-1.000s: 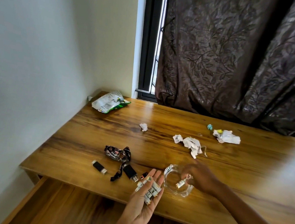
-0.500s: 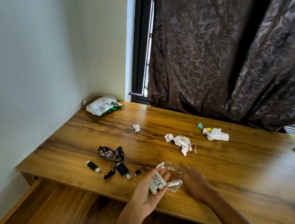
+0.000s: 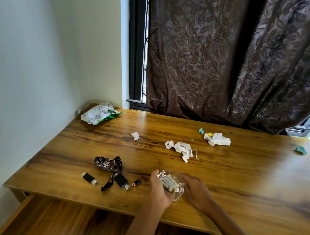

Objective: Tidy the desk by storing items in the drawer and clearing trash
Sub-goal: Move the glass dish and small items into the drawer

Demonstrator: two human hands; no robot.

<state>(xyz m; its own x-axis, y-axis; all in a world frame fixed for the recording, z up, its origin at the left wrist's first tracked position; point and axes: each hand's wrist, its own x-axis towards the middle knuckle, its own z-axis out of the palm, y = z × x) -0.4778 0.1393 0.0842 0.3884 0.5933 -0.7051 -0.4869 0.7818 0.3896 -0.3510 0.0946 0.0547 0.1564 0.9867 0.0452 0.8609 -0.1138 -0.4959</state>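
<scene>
Your left hand (image 3: 160, 189) was curled around a small bundle of white batteries (image 3: 169, 183), holding them over a clear glass dish (image 3: 178, 193) that sat on the desk (image 3: 241, 179) near its front edge. Your right hand (image 3: 193, 190) rested on the right side of the dish with its fingers bent over the rim; I cannot tell whether it gripped the glass or only touched it.

Just left of your hands lay a tiny black and red stick (image 3: 136, 183), then a black USB drive (image 3: 120, 180) and, further left, a second USB drive (image 3: 89, 178). A crumpled dark wrapper (image 3: 107, 164) lay behind them, with a dark torn strip (image 3: 108, 183) trailing toward the desk's front edge beside the first drive.

Farther back, a small paper ball (image 3: 135, 135) sat alone, and a heap of crumpled paper (image 3: 180, 149) lay near the middle of the desk. Behind that was a second paper wad (image 3: 217, 139) with a yellow scrap at its left end and a small teal scrap (image 3: 201, 131) just beside it. Another teal scrap (image 3: 301, 149) lay well apart, toward the right. A white and green snack bag (image 3: 100, 113) lay in the back left corner by the wall.

The drawer (image 3: 79, 226) under the desk stood pulled open below your arms, and its wooden bottom showed. A brown leaf-patterned curtain (image 3: 238, 59) hung behind the desk
</scene>
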